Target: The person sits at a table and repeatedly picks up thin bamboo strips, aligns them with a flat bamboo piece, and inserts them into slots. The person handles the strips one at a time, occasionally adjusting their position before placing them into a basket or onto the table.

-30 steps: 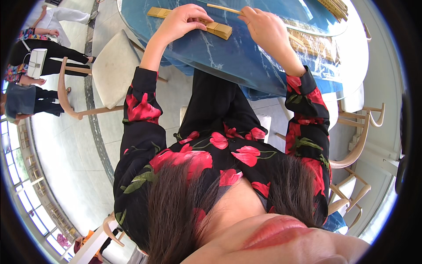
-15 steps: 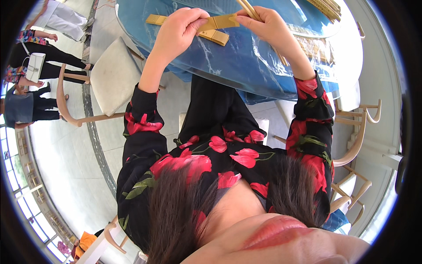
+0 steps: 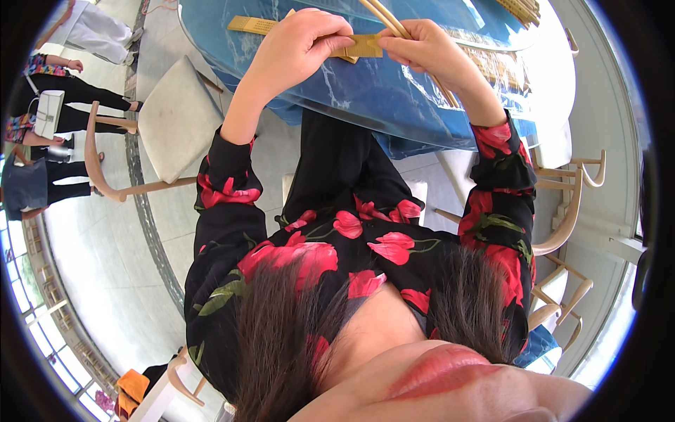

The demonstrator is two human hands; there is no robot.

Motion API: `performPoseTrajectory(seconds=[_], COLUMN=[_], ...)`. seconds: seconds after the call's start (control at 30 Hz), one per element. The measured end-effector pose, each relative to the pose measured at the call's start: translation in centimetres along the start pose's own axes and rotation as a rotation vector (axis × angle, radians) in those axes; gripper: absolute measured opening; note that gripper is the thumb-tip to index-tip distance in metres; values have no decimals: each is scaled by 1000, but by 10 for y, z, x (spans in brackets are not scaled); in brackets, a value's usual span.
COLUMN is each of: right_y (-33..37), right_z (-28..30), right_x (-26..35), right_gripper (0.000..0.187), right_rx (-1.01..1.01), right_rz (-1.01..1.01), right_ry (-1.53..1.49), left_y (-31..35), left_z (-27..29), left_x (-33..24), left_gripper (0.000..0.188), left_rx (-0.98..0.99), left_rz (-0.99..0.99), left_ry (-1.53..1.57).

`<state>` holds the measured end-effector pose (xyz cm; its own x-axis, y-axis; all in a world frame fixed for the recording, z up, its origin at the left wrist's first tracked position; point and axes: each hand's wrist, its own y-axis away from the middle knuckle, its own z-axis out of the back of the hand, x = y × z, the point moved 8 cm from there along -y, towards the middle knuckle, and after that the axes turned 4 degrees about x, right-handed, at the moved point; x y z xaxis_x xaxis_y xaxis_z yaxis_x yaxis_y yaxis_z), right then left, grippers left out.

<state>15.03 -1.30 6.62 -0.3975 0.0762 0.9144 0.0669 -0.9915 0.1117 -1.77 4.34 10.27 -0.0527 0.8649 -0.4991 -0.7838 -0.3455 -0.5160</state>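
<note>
Both my hands are raised over the near edge of the blue-covered table. My left hand (image 3: 299, 50) is closed, its thumb and fingers pinching one end of a short gold paper sleeve (image 3: 365, 46). At the other end of the sleeve, my right hand (image 3: 434, 56) pinches it with thumb and fingertips. A pair of light wooden chopsticks (image 3: 383, 15) also runs through my right hand, slanting across the palm and out below toward the wrist. On the table behind my left hand lie flat gold paper strips (image 3: 251, 25) with dark print, partly hidden by the hand.
A bundle of gold strips or sticks (image 3: 519, 10) lies at the far right of the table. Clear plastic wrapping (image 3: 492, 67) glares beside my right wrist. A cream-seated wooden chair (image 3: 172, 119) stands left; other chairs (image 3: 562, 232) are at right. People (image 3: 74, 109) stand far left.
My left hand has shifted right, closer to my right hand. Less of the gold sleeve shows between them, and my left hand covers more of the strips on the table.
</note>
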Motion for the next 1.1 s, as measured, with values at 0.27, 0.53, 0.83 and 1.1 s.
performPoseTrajectory(seconds=[0.27,0.53,0.83,1.1], right_y=[4,5,-2,-4], right_z=[-11,-11,-7,-11], right_x=[1,-13,-29,-40], right_gripper=[26,24,30,29], right_rx=[40,-72,-133,-129], right_rz=[29,-2,49,130], right_ry=[39,-90,88,151], left_y=[0,6,12,16], left_z=[-5,-20,-40,-50], left_x=[-11,-31,-21,-17], left_gripper=[9,38,32,26], left_rx=[61,-74,-112,-97], left_rz=[22,-137,-158,-52], left_ry=[-27,-432,-375,-331])
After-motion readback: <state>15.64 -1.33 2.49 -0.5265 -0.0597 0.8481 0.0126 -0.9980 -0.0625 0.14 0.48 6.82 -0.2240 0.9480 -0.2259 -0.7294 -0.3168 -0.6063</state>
